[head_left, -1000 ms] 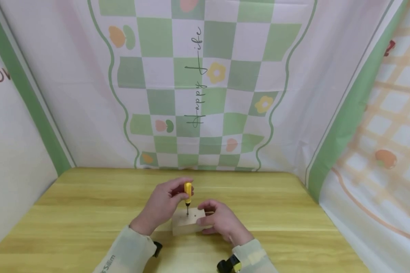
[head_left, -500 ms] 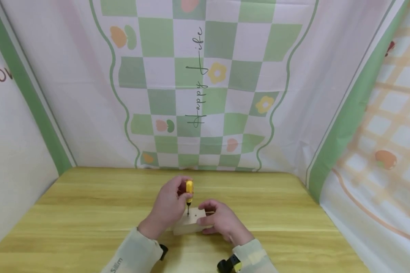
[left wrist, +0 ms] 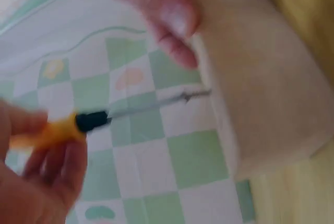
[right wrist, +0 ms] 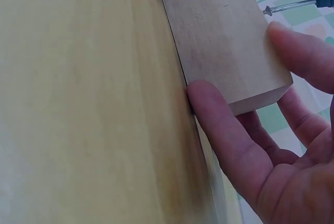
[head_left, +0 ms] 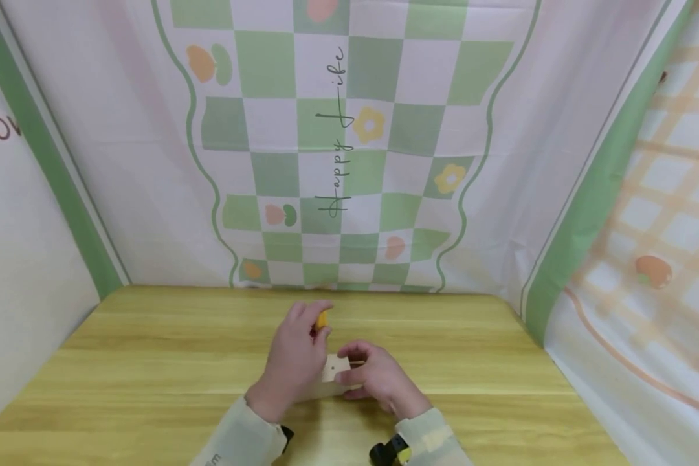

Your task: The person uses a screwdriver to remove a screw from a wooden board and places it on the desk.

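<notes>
My left hand (head_left: 294, 353) holds a screwdriver (head_left: 322, 319) by its yellow handle, above a pale wooden block (head_left: 336, 366). In the left wrist view the screwdriver's shaft (left wrist: 141, 110) meets the head of a screw (left wrist: 198, 94), which stands partly out of the block's top face. From the head view, that hand hides the shaft, the screw and the block's left part. My right hand (head_left: 381, 377) grips the block's right end. In the right wrist view its thumb and fingers (right wrist: 222, 135) lie on several sides of the block. One small dark hole shows in the top.
The block sits on a wood-grain table (head_left: 472, 349). A green and white checked curtain (head_left: 355, 194) hangs behind the table's far edge, with more cloth at both sides. A black device (head_left: 390, 451) is strapped to the right wrist.
My left hand has swung rightward and turned about the screwdriver, covering the handle and the block's left part more than before. The right hand and the block look almost still.
</notes>
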`<state>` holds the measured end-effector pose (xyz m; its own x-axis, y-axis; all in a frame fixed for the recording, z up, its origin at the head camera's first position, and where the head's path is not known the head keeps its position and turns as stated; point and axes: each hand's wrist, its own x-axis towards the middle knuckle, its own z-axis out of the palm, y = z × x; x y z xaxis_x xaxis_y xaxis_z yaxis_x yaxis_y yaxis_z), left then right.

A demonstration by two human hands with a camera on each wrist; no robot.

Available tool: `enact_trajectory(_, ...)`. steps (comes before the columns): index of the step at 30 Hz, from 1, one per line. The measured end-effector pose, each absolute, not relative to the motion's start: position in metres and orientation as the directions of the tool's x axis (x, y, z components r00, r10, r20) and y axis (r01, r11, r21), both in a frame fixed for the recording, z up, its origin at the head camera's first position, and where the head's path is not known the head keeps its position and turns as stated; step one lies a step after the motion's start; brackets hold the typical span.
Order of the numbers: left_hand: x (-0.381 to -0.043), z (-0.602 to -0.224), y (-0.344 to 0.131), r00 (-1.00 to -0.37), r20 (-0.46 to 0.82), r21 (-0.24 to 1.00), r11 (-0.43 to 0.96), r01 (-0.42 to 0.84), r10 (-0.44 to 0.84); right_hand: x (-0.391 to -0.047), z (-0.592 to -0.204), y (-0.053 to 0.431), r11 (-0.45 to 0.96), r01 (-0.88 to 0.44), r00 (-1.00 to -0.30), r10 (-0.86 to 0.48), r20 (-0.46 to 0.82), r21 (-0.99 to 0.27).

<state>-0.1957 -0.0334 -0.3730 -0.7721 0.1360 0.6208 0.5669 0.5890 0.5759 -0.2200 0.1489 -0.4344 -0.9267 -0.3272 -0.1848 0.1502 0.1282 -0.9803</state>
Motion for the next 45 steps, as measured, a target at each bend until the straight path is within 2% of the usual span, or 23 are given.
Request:
enact_trajectory(5, -0.205, -0.368, -0.053, -0.814, 0.482, 0.75, 0.327, 0.575, 0.326, -0.219, -0.433, 0.149, 0.129, 0.159, -0.925, -0.328, -0.194, -0.979)
enact_trajectory(8, -0.211, -0.367, -0.062, -0.812, 0.436, 0.8, 0.247, 0.547, 0.388, -0.219, -0.433, 0.15, 0.125, 0.16, -0.924, -0.329, -0.193, -0.979)
enact_trajectory(18, -0.215, -0.363, -0.064, -0.791, 0.5, 0.724, 0.332, 0.605, 0.351, -0.221, -0.433, 0.152, 0.115, 0.155, -0.927, -0.327, -0.185, -0.981)
enact_trajectory(26, -0.209, -0.365, -0.054, -0.807, 0.542, 0.716, 0.373, 0.59, 0.236, -0.221, -0.435, 0.152, 0.105, 0.148, -0.928, -0.329, -0.175, -0.983)
enact_trajectory(30, -0.203, -0.367, -0.044, -0.817, 0.542, 0.691, 0.447, 0.568, 0.198, -0.22, -0.436, 0.151, 0.104, 0.146, -0.928, -0.329, -0.172, -0.984)
enact_trajectory(39, -0.192, -0.373, -0.022, -0.772, 0.634, 0.585, 0.626, 0.516, 0.045, -0.22, -0.437, 0.149, 0.073, 0.141, -0.927, -0.34, -0.158, -0.987)
enact_trajectory(42, -0.191, -0.371, -0.024, -0.774, 0.629, 0.569, 0.634, 0.523, 0.075, -0.22, -0.437, 0.149, 0.075, 0.138, -0.929, -0.337, -0.155, -0.988)
enact_trajectory(45, -0.194, -0.367, -0.033, -0.798, 0.58, 0.593, 0.588, 0.551, 0.163, -0.22, -0.437, 0.149, 0.084, 0.142, -0.929, -0.332, -0.162, -0.986)
